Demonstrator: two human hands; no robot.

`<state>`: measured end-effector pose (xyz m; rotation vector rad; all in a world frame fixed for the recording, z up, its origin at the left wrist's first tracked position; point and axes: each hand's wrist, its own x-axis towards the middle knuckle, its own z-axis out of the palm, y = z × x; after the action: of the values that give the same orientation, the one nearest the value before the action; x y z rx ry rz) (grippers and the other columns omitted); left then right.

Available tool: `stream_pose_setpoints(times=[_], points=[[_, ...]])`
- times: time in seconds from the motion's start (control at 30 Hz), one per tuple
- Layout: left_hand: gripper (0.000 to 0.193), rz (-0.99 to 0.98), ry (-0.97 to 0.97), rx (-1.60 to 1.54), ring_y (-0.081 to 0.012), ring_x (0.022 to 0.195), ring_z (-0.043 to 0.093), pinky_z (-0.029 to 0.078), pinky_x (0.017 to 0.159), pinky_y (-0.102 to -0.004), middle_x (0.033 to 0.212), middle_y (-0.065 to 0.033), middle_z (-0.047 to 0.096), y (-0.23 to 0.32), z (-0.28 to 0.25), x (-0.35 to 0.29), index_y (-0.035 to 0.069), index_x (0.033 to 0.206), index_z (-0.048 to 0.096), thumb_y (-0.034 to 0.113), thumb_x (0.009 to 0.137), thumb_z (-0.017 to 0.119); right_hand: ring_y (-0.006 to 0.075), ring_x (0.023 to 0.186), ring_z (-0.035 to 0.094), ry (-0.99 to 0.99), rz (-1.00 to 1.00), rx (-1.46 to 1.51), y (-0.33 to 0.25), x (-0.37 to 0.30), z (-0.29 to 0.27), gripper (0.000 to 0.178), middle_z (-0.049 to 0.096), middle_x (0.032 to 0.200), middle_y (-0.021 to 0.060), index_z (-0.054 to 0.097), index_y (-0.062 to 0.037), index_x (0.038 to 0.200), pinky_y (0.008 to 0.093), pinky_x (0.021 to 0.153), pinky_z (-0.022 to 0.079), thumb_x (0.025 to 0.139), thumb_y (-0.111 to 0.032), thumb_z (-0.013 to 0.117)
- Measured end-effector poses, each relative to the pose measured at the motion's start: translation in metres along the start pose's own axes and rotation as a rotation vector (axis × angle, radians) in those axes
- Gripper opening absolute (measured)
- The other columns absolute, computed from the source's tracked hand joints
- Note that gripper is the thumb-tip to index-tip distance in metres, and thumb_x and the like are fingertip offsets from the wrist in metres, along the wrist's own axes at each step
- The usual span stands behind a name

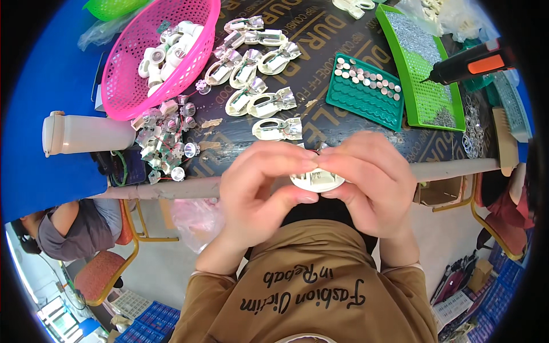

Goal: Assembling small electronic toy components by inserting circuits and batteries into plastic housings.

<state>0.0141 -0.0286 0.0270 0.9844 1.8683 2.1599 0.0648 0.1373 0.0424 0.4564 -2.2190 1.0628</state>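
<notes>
Close to my body, just off the table's front edge, both hands hold a small cream plastic flashlight shell (318,182) with its hollow inside showing. My left hand (257,183) pinches its left side between thumb and fingers. On the right side, my right hand (369,180) does the same, and the fingertips of both hands meet over the top of the shell. What lies under the fingertips is mostly hidden. Beyond my hands, several similar half shells (277,129) with shiny reflectors lie in loose rows on the dark table.
At left are a pink basket (114,80) of white lights, a pile of reflectors with wired boards (166,140) and a whitish tumbler (91,134). At right are a dark green tray (360,106) of metal discs, a lime tray (423,103) of small metal parts and a black-orange power screwdriver (474,62).
</notes>
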Motion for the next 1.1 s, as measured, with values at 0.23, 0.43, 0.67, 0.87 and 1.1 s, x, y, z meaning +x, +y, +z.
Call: stream_pose_setpoints(times=[0.23, 0.43, 0.67, 0.87, 1.1], points=[[0.046, -0.904, -0.464, -0.958, -0.0127, 0.071, 0.057, 0.046, 0.060, -0.0230, 0.086, -0.0087, 0.058, -0.007, -0.006, 0.008, -0.001, 0.115, 0.046, 0.039, 0.092, 0.039, 0.0239, 0.089, 0.052, -0.284, -0.060, 0.041, 0.011, 0.012, -0.026, 0.052, 0.063, 0.089, 0.0043, 0.055, -0.0046, 0.107, 0.0414, 0.086, 0.036, 0.061, -0.018, 0.075], [0.042, -0.675, -0.325, -1.126, -0.0113, 0.060, 0.049, 0.035, 0.048, -0.0199, 0.090, -0.0132, 0.055, -0.018, -0.003, 0.002, 0.000, 0.116, 0.041, 0.033, 0.091, 0.044, 0.0220, 0.102, 0.052, 0.235, 0.143, 0.237, 0.024, -0.002, -0.025, 0.059, 0.055, 0.104, 0.0085, 0.045, 0.0014, 0.116, 0.0354, 0.091, 0.038, 0.065, -0.007, 0.073], [0.044, -0.554, -0.203, -1.187, -0.0187, 0.065, 0.052, 0.039, 0.050, -0.0239, 0.103, -0.0188, 0.048, -0.022, -0.007, -0.003, -0.002, 0.122, 0.033, 0.026, 0.091, 0.045, 0.0220, 0.076, 0.056, 0.078, 0.405, -0.256, 0.050, -0.024, -0.036, 0.015, 0.058, 0.084, 0.0097, 0.059, -0.0020, 0.087, 0.0286, 0.068, 0.044, 0.074, 0.006, 0.057], [0.041, -0.571, -0.227, -1.243, -0.0255, 0.083, 0.056, 0.045, 0.062, -0.0270, 0.103, -0.0167, 0.049, -0.034, 0.010, 0.000, 0.001, 0.125, 0.032, 0.023, 0.091, 0.043, 0.0309, 0.077, 0.055, -0.108, 0.295, -0.614, 0.072, 0.009, -0.040, 0.011, 0.057, 0.081, 0.0138, 0.059, -0.0005, 0.084, 0.0380, 0.069, 0.044, 0.074, 0.002, 0.056], [0.039, -0.558, -0.203, -1.201, -0.0207, 0.080, 0.053, 0.041, 0.065, -0.0283, 0.101, -0.0134, 0.050, -0.045, 0.014, 0.000, 0.003, 0.123, 0.036, 0.024, 0.091, 0.045, 0.0292, 0.082, 0.055, -0.293, 0.220, -0.575, 0.099, 0.040, -0.027, 0.013, 0.056, 0.081, 0.0124, 0.060, -0.0001, 0.084, 0.0372, 0.073, 0.044, 0.072, 0.000, 0.056]])
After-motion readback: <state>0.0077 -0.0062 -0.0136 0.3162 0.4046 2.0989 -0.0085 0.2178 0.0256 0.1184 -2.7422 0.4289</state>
